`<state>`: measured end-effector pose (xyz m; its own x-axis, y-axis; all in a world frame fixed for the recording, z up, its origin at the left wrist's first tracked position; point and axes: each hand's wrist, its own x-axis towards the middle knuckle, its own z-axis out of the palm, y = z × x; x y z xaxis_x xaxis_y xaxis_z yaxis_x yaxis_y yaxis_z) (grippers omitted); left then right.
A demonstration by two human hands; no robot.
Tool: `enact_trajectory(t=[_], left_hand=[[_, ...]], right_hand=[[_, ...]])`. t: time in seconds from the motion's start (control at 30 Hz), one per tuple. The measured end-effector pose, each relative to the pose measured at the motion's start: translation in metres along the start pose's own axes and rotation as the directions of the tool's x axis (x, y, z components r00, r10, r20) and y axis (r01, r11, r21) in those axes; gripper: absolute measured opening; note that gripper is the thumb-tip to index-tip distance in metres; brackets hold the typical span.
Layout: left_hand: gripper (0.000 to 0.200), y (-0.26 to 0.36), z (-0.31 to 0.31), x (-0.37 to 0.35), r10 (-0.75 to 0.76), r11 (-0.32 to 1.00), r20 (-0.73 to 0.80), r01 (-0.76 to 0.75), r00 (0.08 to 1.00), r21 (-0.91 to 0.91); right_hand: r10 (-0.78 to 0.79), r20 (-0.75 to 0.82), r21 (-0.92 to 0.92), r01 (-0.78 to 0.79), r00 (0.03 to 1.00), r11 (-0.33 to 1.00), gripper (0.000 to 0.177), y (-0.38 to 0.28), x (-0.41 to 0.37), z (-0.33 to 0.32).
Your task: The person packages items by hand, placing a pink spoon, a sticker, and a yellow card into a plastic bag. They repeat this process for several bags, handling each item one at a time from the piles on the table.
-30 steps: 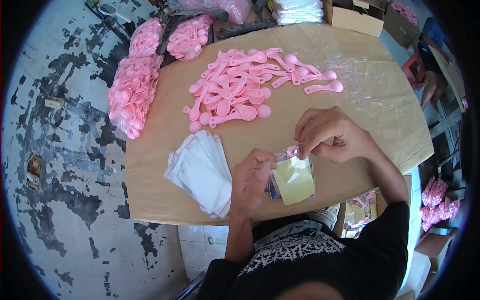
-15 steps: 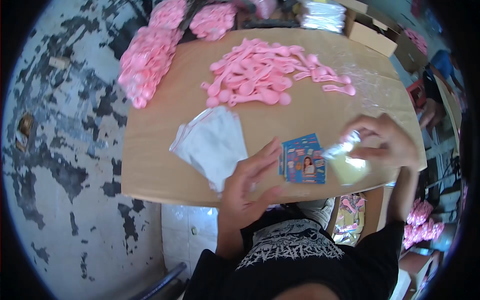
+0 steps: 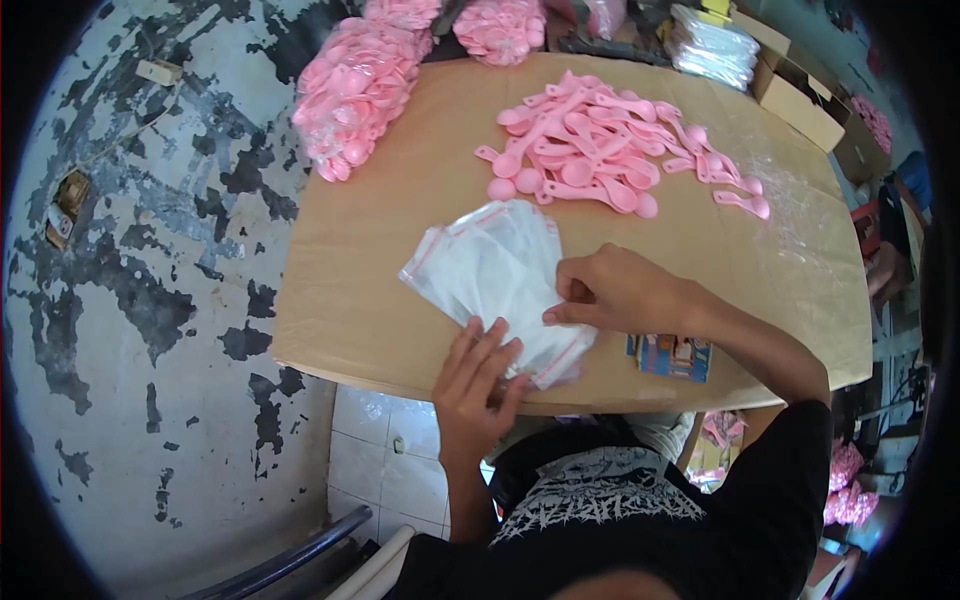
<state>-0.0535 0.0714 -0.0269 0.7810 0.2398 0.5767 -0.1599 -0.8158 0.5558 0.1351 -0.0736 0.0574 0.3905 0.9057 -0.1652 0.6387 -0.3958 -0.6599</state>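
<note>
A fanned stack of clear plastic bags (image 3: 490,270) lies near the table's front edge. On its lower left part rests my left hand (image 3: 478,388), fingers spread. At the stack's right side is my right hand (image 3: 610,290), thumb and fingers pinched at the bags' edge; what is between the fingertips is too small to make out. Blue printed cards (image 3: 675,358) lie partly hidden below my right forearm. Beyond the bags spreads a loose pile of pink spoons (image 3: 590,145).
Filled bags of pink spoons (image 3: 355,95) stand at the table's back left. A bundle of plastic packs (image 3: 712,45) and an open cardboard box (image 3: 797,105) are at the back right. Another person's arm (image 3: 887,270) shows at the far right.
My right hand has moved left from beside the cards to the bag stack, and no shiny packet shows in it now. My left hand has come down onto the bags. The view has shifted.
</note>
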Motion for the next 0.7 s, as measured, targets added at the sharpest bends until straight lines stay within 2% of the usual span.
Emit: enact_trajectory(t=[0.07, 0.27, 0.37, 0.5, 0.6, 0.63, 0.7], left_hand=[[0.035, -0.001, 0.000, 0.001, -0.001, 1.000, -0.015, 0.001, 1.000, 0.015], [0.032, -0.010, 0.000, 0.000, 0.016, 0.998, 0.026, -0.017, 1.000, 0.057], [0.031, -0.010, -0.001, 0.002, 0.002, 0.999, 0.034, -0.003, 0.999, 0.045], [0.030, -0.001, -0.007, 0.008, 0.005, 1.000, 0.053, -0.005, 0.999, 0.009], [0.039, 0.022, -0.016, 0.019, 0.009, 0.990, 0.114, 0.007, 0.993, -0.138], [0.047, 0.035, -0.010, 0.026, -0.015, 0.909, 0.133, 0.069, 0.991, -0.412], [0.049, 0.066, 0.019, 0.025, -0.248, 0.669, 0.231, 0.339, 0.941, -0.662]], right_hand=[[-0.005, 0.032, 0.106, 0.002, 0.999, 0.994, 0.036, 0.001, 0.004, -0.002], [-0.077, 0.053, 0.037, 0.076, 0.996, 0.996, 0.032, 0.010, 0.008, -0.014], [-0.105, -0.077, 0.061, 0.110, 0.991, 0.992, 0.025, 0.013, 0.001, -0.022], [-0.113, -0.212, 0.228, 0.162, 0.971, 0.960, 0.014, 0.024, -0.016, -0.037], [-0.163, -0.228, 0.361, 0.238, 0.960, 0.901, 0.013, 0.010, -0.040, -0.046], [-0.168, -0.149, 0.374, 0.213, 0.974, 0.903, 0.014, 0.006, -0.049, -0.046], [-0.178, 0.021, 0.380, 0.157, 0.984, 0.912, 0.018, 0.002, -0.067, -0.049]])
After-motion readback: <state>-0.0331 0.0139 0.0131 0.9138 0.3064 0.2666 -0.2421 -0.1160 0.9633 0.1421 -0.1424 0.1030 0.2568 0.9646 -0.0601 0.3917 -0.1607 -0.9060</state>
